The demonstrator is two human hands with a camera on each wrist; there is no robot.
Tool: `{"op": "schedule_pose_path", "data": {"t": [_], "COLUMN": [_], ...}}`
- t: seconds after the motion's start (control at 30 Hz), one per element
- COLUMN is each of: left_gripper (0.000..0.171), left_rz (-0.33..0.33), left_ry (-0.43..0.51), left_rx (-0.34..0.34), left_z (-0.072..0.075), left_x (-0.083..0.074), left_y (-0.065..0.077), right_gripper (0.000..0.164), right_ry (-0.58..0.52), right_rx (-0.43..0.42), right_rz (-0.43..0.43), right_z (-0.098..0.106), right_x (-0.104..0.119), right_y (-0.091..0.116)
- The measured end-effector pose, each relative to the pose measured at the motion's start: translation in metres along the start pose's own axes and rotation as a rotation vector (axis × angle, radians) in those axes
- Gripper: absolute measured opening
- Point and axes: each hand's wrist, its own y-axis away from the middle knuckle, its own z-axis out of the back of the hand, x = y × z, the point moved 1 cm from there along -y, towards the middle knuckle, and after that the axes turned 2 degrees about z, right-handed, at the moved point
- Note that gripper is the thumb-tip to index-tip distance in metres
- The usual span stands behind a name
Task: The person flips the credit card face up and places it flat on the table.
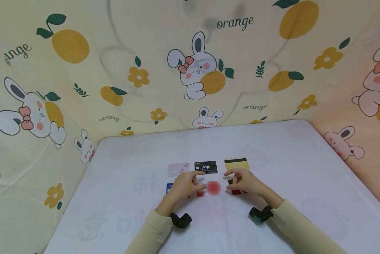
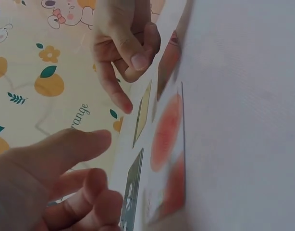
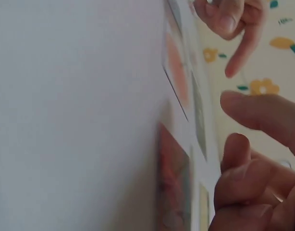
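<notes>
Over two rows of cards, my left hand (image 1: 184,185) hovers with loosely bent fingers and nothing in them. Its index fingertip overlaps the black Vip card (image 1: 210,169), and its thumb the white card with a red circle (image 1: 213,188). Partly behind this hand lie a blue card (image 1: 169,187) and a pale pink card (image 1: 177,168). My right hand (image 1: 248,181), also empty, hangs over a dark red card (image 1: 235,192) that it partly hides. Its index finger reaches the lower edge of a gold card with a black stripe (image 1: 236,164). In the left wrist view, both hands are raised above the cards.
A white cloth covers the table (image 1: 129,225), with faint marks showing through. Behind it hangs a backdrop (image 1: 164,148) printed with rabbits and oranges. A black wrist camera (image 1: 181,221) sits on the left wrist and another camera (image 1: 261,213) on the right.
</notes>
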Motion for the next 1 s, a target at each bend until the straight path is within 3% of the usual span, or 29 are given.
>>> {"op": "schedule_pose_path", "data": {"t": [0.27,0.53,0.77,1.0], "left_gripper": [0.041,0.046,0.044,0.048], "left_rz": [-0.03,-0.003,-0.037,-0.008], "left_ry": [0.05,0.099,0.068,0.012], "left_rx": [0.031,0.056,0.041,0.049], "left_z": [-0.007,-0.012,-0.02,-0.027], "left_x": [-0.01,-0.019,-0.023,-0.023], "left_y": [-0.019,-0.037,-0.054,-0.068], "right_gripper": [0.048,0.048,0.05,0.054], "right_ry": [0.013,0.013,0.019,0.008], "right_rx": [-0.022,-0.043,-0.042,-0.05], "right_rz": [0.009,0.012,-0.061,-0.095], "right_z": [0.026,0.048,0.064,0.074], "right_x": [-0.008,-0.015,-0.028,-0.041], "right_y": [0.001,0.004,0.003,0.001]}}
